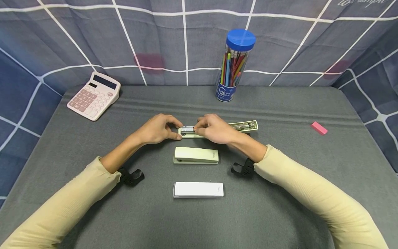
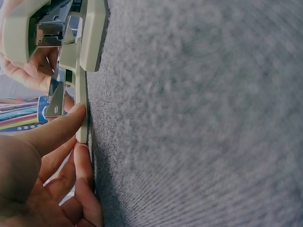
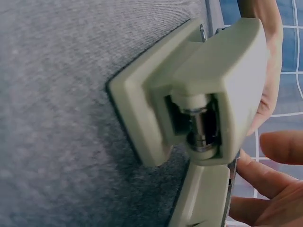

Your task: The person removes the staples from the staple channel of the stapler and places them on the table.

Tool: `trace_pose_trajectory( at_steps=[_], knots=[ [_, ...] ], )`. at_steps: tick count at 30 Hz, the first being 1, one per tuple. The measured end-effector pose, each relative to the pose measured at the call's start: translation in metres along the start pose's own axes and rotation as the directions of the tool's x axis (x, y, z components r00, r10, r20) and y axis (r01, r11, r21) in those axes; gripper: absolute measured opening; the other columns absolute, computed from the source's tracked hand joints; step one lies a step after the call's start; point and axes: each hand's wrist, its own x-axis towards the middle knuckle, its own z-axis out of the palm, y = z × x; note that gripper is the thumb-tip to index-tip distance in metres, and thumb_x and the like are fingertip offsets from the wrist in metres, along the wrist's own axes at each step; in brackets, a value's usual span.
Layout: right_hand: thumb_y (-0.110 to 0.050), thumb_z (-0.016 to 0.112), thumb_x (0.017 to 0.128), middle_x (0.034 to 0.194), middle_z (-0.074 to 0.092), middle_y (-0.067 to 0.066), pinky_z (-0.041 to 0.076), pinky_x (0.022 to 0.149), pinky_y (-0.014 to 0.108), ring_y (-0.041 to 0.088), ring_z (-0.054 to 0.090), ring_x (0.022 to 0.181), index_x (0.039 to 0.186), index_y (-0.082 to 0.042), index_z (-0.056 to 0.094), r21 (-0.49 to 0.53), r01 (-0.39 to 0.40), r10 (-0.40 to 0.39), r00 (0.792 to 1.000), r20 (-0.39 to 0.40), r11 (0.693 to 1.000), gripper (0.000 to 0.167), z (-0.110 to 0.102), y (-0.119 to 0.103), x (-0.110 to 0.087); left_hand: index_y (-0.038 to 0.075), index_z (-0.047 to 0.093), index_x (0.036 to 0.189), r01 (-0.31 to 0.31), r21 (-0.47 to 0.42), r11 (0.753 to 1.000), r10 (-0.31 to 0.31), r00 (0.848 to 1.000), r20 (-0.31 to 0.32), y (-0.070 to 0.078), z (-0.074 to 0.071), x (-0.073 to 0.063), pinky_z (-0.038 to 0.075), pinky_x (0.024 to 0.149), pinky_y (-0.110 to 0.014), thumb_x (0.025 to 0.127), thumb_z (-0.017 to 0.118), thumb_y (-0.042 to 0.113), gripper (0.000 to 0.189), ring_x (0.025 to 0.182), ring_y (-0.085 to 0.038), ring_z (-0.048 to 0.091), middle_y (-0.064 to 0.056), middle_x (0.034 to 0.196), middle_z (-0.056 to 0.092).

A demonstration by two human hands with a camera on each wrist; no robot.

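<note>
A pale green stapler lies folded open on the table, its cover swung back to the right and its metal rail exposed. My left hand pinches the left end of its base between thumb and fingers, as the left wrist view shows. Over the rail, the thumb and curled fingers of my right hand pinch at the metal part; what exactly lies between them is hidden. A second pale green stapler, closed, lies just in front of both hands. Nearer still is a closed white stapler.
At the back left stands a pink and white calculator. A clear tub of pencils with a blue lid is upright behind the hands. To the right lies a pink eraser. A checked blue cloth hangs behind the grey table.
</note>
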Motion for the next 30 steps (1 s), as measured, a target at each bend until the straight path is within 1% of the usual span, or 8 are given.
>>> trace_pose_trajectory(
  at_steps=[4, 7, 12, 16, 22, 27, 29, 30],
  knots=[
    [-0.008, 0.056, 0.095, 0.134, 0.058, 0.020, 0.022, 0.116, 0.042, 0.030, 0.035, 0.141, 0.111, 0.003, 0.071, 0.083, -0.033, 0.035, 0.999, -0.018, 0.996, 0.025, 0.001, 0.000, -0.002, 0.002, 0.071, 0.115, -0.001, 0.001, 1.000, 0.001, 1.000, 0.000, -0.001, 0.000, -0.001, 0.048, 0.065, -0.034, 0.080, 0.084, 0.014, 0.039, 0.068, -0.015, 0.061, -0.009, 0.101, 0.069],
    [-0.008, 0.057, 0.094, 0.138, 0.054, 0.020, 0.027, 0.113, 0.041, 0.027, 0.039, 0.138, 0.110, 0.002, 0.071, 0.120, -0.024, 0.030, 0.998, -0.049, 0.992, 0.024, 0.004, 0.000, -0.003, 0.002, 0.070, 0.115, -0.005, 0.002, 1.000, 0.005, 1.000, 0.002, -0.002, 0.000, -0.001, 0.047, 0.064, -0.034, 0.080, 0.084, 0.014, 0.040, 0.067, -0.015, 0.059, -0.010, 0.106, 0.069],
    [-0.012, 0.058, 0.096, 0.134, 0.058, 0.017, 0.033, 0.109, 0.040, 0.024, 0.048, 0.131, 0.104, -0.001, 0.073, 0.105, 0.034, -0.025, 0.996, -0.087, 0.994, 0.020, 0.008, 0.000, 0.000, 0.002, 0.070, 0.116, -0.010, -0.005, 1.000, 0.010, 1.000, 0.012, -0.003, 0.001, -0.001, 0.047, 0.064, -0.034, 0.081, 0.083, 0.015, 0.039, 0.068, -0.015, 0.058, -0.012, 0.111, 0.067],
    [-0.016, 0.059, 0.098, 0.135, 0.058, 0.014, 0.035, 0.108, 0.039, 0.022, 0.049, 0.130, 0.101, -0.004, 0.074, 0.104, 0.061, -0.051, 0.994, -0.096, 0.993, 0.020, 0.010, -0.002, 0.002, 0.003, 0.070, 0.116, -0.010, 0.000, 1.000, 0.010, 1.000, 0.010, -0.004, 0.001, -0.001, 0.046, 0.064, -0.034, 0.082, 0.083, 0.016, 0.039, 0.068, -0.016, 0.057, -0.012, 0.112, 0.068],
    [-0.016, 0.061, 0.096, 0.121, 0.067, 0.009, 0.046, 0.096, 0.036, 0.021, 0.059, 0.116, 0.099, -0.003, 0.076, 0.123, 0.081, -0.065, 0.990, -0.123, 0.989, 0.020, 0.012, -0.002, 0.007, 0.003, 0.071, 0.115, -0.013, 0.014, 1.000, 0.013, 1.000, 0.002, -0.004, 0.001, -0.001, 0.045, 0.063, -0.034, 0.081, 0.083, 0.016, 0.039, 0.066, -0.015, 0.056, -0.011, 0.112, 0.068],
    [-0.017, 0.063, 0.095, 0.103, 0.072, 0.005, 0.047, 0.075, 0.032, 0.015, 0.063, 0.087, 0.099, -0.005, 0.076, 0.127, 0.077, -0.056, 0.985, -0.161, 0.989, 0.018, 0.015, -0.003, 0.006, 0.003, 0.070, 0.116, -0.020, 0.027, 0.999, 0.020, 1.000, 0.005, -0.004, 0.001, 0.000, 0.045, 0.064, -0.034, 0.081, 0.083, 0.017, 0.040, 0.066, -0.015, 0.055, -0.010, 0.111, 0.068],
    [-0.016, 0.063, 0.095, 0.099, 0.071, 0.005, 0.047, 0.073, 0.032, 0.014, 0.062, 0.083, 0.099, -0.006, 0.075, 0.135, 0.085, -0.061, 0.984, -0.170, 0.987, 0.016, 0.017, -0.004, 0.006, 0.003, 0.070, 0.116, -0.024, 0.030, 0.999, 0.023, 1.000, 0.008, -0.004, 0.000, 0.000, 0.045, 0.063, -0.034, 0.081, 0.083, 0.017, 0.040, 0.066, -0.014, 0.056, -0.010, 0.108, 0.069],
    [-0.016, 0.063, 0.095, 0.100, 0.070, 0.005, 0.048, 0.076, 0.033, 0.015, 0.064, 0.087, 0.099, -0.005, 0.073, 0.143, 0.091, -0.066, 0.983, -0.171, 0.985, 0.015, 0.017, -0.005, 0.005, 0.003, 0.070, 0.116, -0.024, 0.031, 0.999, 0.024, 1.000, 0.010, -0.004, 0.000, 0.000, 0.045, 0.063, -0.034, 0.081, 0.083, 0.017, 0.040, 0.065, -0.014, 0.056, -0.009, 0.106, 0.068]
  ],
)
